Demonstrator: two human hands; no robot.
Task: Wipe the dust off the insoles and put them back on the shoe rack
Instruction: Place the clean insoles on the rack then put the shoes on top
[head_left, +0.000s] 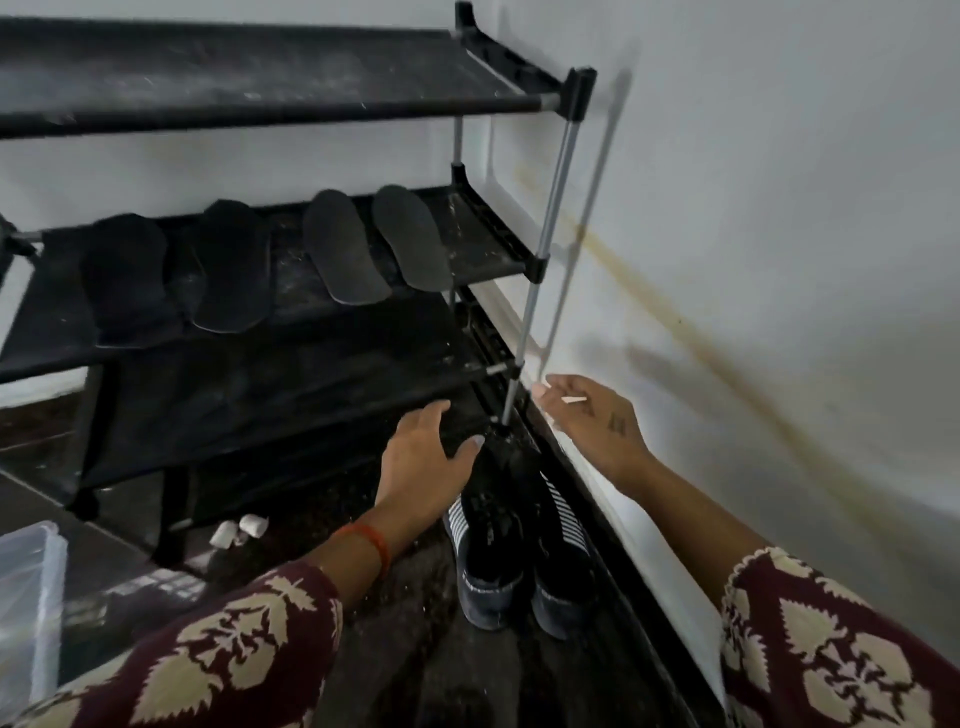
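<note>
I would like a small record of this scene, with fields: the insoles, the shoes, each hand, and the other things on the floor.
insoles: four, lying on the rack's middle shelf
shoes: dark pair on the floor beside the rack, near the wall
left hand: open, reaching over the shoes, holding nothing
right hand: open, near the rack's pole, holding nothing
floor: two small white items; clear bin at left

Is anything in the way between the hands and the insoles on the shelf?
Nothing visible blocks them. The insoles lie uncovered on the middle shelf, whose front is open. Both the left hand and right hand are lower down, near the shoes, holding nothing.
</note>
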